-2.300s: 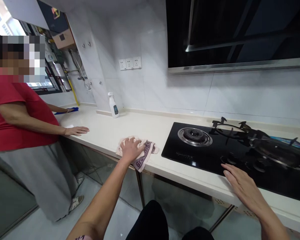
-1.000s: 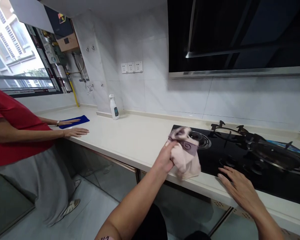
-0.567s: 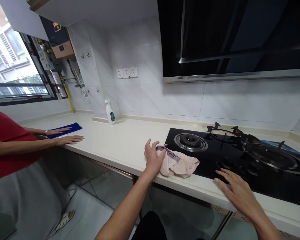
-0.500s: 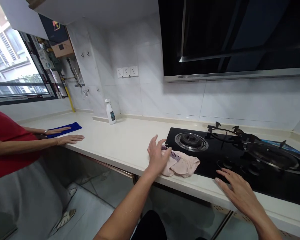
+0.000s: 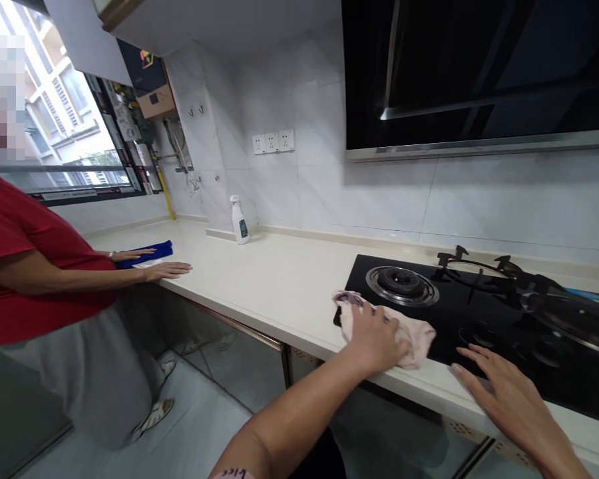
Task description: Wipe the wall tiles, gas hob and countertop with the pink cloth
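My left hand (image 5: 376,336) lies on top of a crumpled pale pink cloth (image 5: 419,336) with purple marking, its fingers curved over it. The cloth rests partly on the black glass gas stove (image 5: 459,313) and partly on the white counter. My right hand (image 5: 502,386) has nothing in it; its fingers are stretched out over the stove's front edge, to the right of the cloth. Behind the cloth lies the left burner (image 5: 402,285), with no pan support over it.
A black pan support (image 5: 474,273) stands tilted at the back of the stove. A white spray bottle (image 5: 240,223) is against the wall. At left another person (image 5: 44,266) in red has both hands by a blue cloth (image 5: 162,249). The range hood (image 5: 479,73) hangs above.
My left hand has moved right and settled over the cloth, which has shifted with it slightly onto the stove. My right hand stays by the stove edge. The view has turned left.
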A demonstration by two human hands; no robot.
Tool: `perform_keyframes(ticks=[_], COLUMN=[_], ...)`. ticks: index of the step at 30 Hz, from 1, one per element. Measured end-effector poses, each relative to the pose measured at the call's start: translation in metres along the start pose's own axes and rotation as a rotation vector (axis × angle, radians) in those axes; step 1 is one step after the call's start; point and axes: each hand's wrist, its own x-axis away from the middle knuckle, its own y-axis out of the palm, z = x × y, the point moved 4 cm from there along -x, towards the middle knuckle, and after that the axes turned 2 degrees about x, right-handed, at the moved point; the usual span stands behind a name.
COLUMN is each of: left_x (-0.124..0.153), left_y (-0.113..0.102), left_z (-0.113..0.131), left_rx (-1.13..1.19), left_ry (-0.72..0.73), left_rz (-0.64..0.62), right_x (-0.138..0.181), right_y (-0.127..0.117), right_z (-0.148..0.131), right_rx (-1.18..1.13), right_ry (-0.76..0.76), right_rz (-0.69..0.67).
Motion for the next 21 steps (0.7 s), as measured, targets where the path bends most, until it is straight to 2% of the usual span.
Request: perform_keyframes(ticks=[5, 7, 9, 12, 15, 18, 21], left_x=[0.004, 0.005, 0.004, 0.006, 0.012, 0.021, 0.033], left_y=[0.010, 0.010, 0.010, 0.008, 0.003, -0.004, -0.013], left_z=[0.063, 0.074, 0.074, 0.059, 0.035, 0.002, -0.043], left_rx=[0.029, 0.036, 0.059, 0.119, 0.164, 0.166, 0.146], left_ry=[0.234, 0.268, 0.264, 0.225, 0.156, 0.080, -0.021], left_rz=[0.146, 0.190, 0.187, 0.148, 0.111, 0.097, 0.116], right_x=[0.000, 0.000, 0.001, 0.001, 0.001, 0.001, 0.002], right_y=[0.005, 0.004, 0.002, 0.000, -0.004, -0.008, -0.009], right_z=[0.011, 0.013, 0.014, 0.013, 0.008, 0.002, -0.001], right_rx=[0.038, 0.033, 0.023, -0.027, -0.092, -0.108, -0.099], right_ry=[-0.074, -0.095, -0.105, -0.065, 0.005, 0.041, 0.060], right_rz=[0.028, 0.042, 0.037, 0.004, -0.020, -0.043, -0.051])
